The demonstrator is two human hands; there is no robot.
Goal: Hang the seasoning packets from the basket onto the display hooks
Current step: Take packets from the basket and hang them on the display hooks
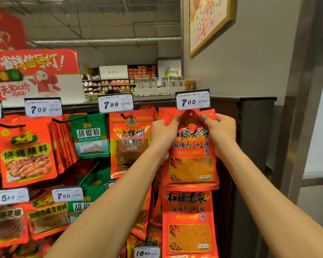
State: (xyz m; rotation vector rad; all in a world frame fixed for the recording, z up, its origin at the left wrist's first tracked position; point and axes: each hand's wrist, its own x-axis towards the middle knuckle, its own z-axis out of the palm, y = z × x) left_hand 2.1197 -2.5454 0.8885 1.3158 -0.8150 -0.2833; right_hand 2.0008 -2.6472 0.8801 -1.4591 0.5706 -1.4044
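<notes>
Pinching the top corners of a red seasoning packet point(191, 151), the left hand point(161, 135) and right hand point(221, 132) hold it up to the rightmost upper hook, beneath a price tag point(192, 100) marked 7.00. The hook itself is hidden behind that tag. The top edge bows between the thumbs, so the punched hole point(190, 114) could slip past the hook tip or tear if forced. Six price tags show in all; one matching packet point(189, 223) hangs below. The basket is out of view
</notes>
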